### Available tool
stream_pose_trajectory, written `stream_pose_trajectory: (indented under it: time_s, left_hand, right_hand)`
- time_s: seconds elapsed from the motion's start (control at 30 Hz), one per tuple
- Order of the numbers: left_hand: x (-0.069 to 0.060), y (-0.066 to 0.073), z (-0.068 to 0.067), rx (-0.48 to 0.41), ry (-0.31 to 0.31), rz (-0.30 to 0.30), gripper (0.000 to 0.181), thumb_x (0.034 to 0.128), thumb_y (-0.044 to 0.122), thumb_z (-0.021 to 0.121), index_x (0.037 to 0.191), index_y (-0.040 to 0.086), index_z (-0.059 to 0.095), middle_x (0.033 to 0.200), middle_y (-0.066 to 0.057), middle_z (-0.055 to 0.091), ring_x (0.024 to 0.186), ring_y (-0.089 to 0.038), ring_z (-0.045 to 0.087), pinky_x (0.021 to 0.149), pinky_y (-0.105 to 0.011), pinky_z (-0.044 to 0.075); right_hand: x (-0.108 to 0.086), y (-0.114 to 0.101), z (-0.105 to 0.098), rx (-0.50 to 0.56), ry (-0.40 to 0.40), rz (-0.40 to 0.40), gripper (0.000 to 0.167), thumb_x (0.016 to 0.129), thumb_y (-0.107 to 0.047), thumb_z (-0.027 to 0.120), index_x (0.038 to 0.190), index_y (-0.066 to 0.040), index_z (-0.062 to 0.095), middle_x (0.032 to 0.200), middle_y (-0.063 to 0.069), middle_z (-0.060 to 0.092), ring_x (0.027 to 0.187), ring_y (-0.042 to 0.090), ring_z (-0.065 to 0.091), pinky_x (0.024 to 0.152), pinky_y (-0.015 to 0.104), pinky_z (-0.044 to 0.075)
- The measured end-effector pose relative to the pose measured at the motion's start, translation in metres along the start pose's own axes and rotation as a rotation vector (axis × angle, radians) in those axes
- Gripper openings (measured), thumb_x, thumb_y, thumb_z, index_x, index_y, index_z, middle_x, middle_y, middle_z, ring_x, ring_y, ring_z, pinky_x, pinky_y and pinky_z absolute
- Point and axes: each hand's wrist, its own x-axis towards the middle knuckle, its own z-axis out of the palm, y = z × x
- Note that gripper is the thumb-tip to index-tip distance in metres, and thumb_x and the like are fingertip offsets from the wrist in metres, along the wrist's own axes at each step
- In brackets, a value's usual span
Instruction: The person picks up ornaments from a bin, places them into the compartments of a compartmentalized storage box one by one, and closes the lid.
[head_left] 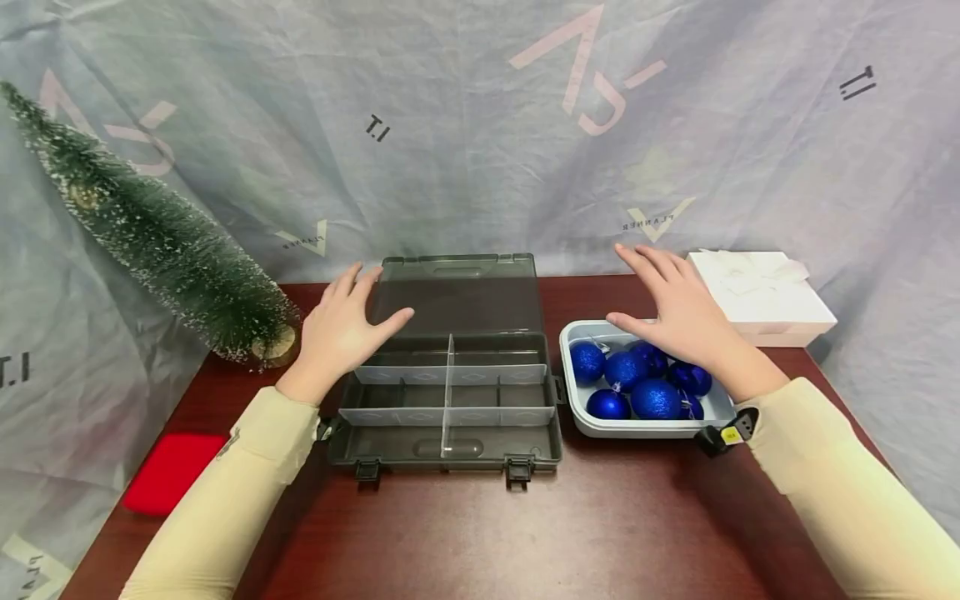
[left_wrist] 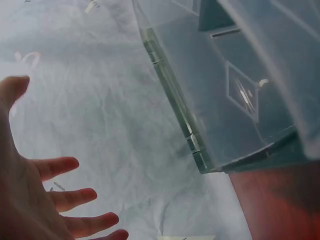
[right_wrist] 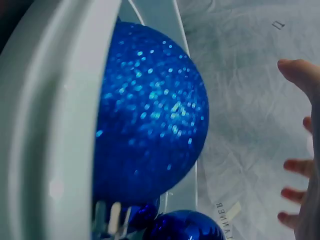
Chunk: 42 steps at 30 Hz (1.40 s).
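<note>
My left hand [head_left: 337, 333] hovers over the left side of a dark clear divider box [head_left: 480, 446], fingers spread and holding nothing. The box's lid [head_left: 461, 300] lies back, and pale dividers [head_left: 495, 375] split its inside into several compartments; no ornaments show in them. To the right, my right hand [head_left: 678, 308] is held above a light grey-blue tub [head_left: 645, 429], fingers apart and nothing in them. Several blue Christmas baubles [head_left: 655, 400] fill the tub, some glittery, some shiny. In the right wrist view a glittery bauble [right_wrist: 155, 110] looms close behind the tub's rim [right_wrist: 75, 125].
A frosted miniature Christmas tree [head_left: 165, 242] leans at the left with a round wooden base [head_left: 276, 343]. Near the left table edge lies a red item [head_left: 172, 475], partly behind the left sleeve. A white box with a bow [head_left: 761, 292] stands at the back right. Behind hangs a printed grey cloth [head_left: 450, 167].
</note>
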Motion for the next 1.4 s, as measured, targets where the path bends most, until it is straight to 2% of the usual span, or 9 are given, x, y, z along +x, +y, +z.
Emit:
stream_pose_trajectory:
  time_s: [0.13, 0.27, 0.37, 0.5, 0.7, 0.8, 1.0, 1.1, 1.4]
  left_hand:
    - [-0.013, -0.009, -0.007, -0.08, 0.048, -0.016, 0.084, 0.0948, 0.066, 0.057, 0.16, 0.017, 0.035, 0.162, -0.016, 0.029, 0.142, -0.046, 0.031, 0.088, -0.072, 0.041]
    - [-0.029, -0.02, -0.011, -0.151, 0.062, -0.03, 0.078, 0.0988, 0.051, 0.06, 0.159, 0.008, 0.034, 0.159, -0.022, 0.033, 0.139, -0.051, 0.032, 0.101, -0.069, 0.032]
    - [-0.039, -0.03, -0.01, -0.197, 0.019, -0.068, 0.077, 0.0998, 0.044, 0.061, 0.158, 0.002, 0.032, 0.156, -0.029, 0.033, 0.137, -0.057, 0.029, 0.106, -0.068, 0.026]
    - [-0.05, -0.045, -0.004, -0.278, -0.089, -0.14, 0.08, 0.1007, 0.042, 0.06, 0.158, -0.002, 0.028, 0.156, -0.033, 0.031, 0.139, -0.055, 0.028, 0.107, -0.068, 0.025]
    - [-0.065, -0.068, 0.011, -0.574, -0.225, -0.219, 0.076, 0.1017, 0.03, 0.063, 0.16, -0.002, 0.025, 0.155, -0.031, 0.035, 0.137, -0.049, 0.039, 0.105, -0.06, 0.037]
    - [-0.07, -0.078, 0.02, -0.74, -0.271, -0.233, 0.073, 0.1028, 0.022, 0.061, 0.16, -0.003, 0.023, 0.155, -0.031, 0.034, 0.135, -0.042, 0.045, 0.106, -0.055, 0.038]
    - [-0.075, -0.091, 0.034, -1.027, -0.344, -0.243, 0.07, 0.1039, 0.01, 0.054, 0.161, -0.004, 0.015, 0.16, -0.031, 0.024, 0.138, -0.038, 0.041, 0.097, -0.026, 0.046]
    - [-0.077, -0.096, 0.039, -1.09, -0.379, -0.234, 0.069, 0.1045, 0.008, 0.051, 0.161, -0.004, 0.014, 0.161, -0.029, 0.021, 0.143, -0.044, 0.029, 0.092, -0.023, 0.046]
    - [-0.076, -0.099, 0.046, -1.131, -0.443, -0.219, 0.065, 0.1049, 0.007, 0.05, 0.162, 0.0, 0.021, 0.163, -0.024, 0.02, 0.136, -0.035, 0.034, 0.094, -0.028, 0.044]
  right_hand:
    - [-0.008, 0.003, 0.001, 0.112, 0.053, -0.1, 0.087, 0.087, -0.035, 0.08, 0.161, -0.023, 0.035, 0.156, 0.018, 0.038, 0.14, 0.047, 0.03, 0.111, 0.067, 0.019]
    - [-0.018, 0.007, 0.0, 0.165, 0.074, -0.121, 0.082, 0.086, -0.026, 0.082, 0.157, -0.018, 0.042, 0.154, 0.019, 0.041, 0.138, 0.044, 0.035, 0.108, 0.064, 0.026]
    - [-0.027, 0.009, -0.003, 0.196, 0.059, -0.087, 0.08, 0.087, -0.024, 0.082, 0.157, -0.017, 0.043, 0.154, 0.019, 0.043, 0.139, 0.043, 0.035, 0.109, 0.063, 0.027]
    - [-0.038, 0.012, -0.006, 0.243, 0.019, -0.005, 0.08, 0.088, -0.024, 0.082, 0.157, -0.016, 0.042, 0.155, 0.016, 0.044, 0.141, 0.042, 0.037, 0.109, 0.065, 0.028]
    - [-0.051, 0.019, -0.003, 0.276, -0.018, 0.06, 0.07, 0.087, -0.023, 0.083, 0.149, -0.013, 0.052, 0.148, 0.013, 0.053, 0.132, 0.039, 0.049, 0.104, 0.062, 0.036]
    - [-0.054, 0.022, -0.001, 0.255, -0.001, 0.059, 0.06, 0.086, -0.02, 0.084, 0.141, -0.012, 0.06, 0.139, 0.011, 0.06, 0.128, 0.035, 0.053, 0.104, 0.053, 0.039]
    - [-0.06, 0.03, -0.002, 0.22, 0.0, 0.082, 0.05, 0.085, -0.011, 0.083, 0.131, -0.005, 0.065, 0.128, 0.017, 0.064, 0.122, 0.038, 0.055, 0.103, 0.056, 0.039]
    - [-0.064, 0.036, 0.001, 0.195, -0.012, 0.09, 0.051, 0.083, -0.011, 0.085, 0.129, -0.003, 0.065, 0.125, 0.021, 0.065, 0.119, 0.042, 0.056, 0.098, 0.064, 0.04]
    - [-0.071, 0.044, 0.008, 0.127, 0.02, 0.182, 0.051, 0.082, -0.013, 0.087, 0.125, 0.001, 0.064, 0.119, 0.028, 0.065, 0.108, 0.046, 0.059, 0.09, 0.064, 0.043]
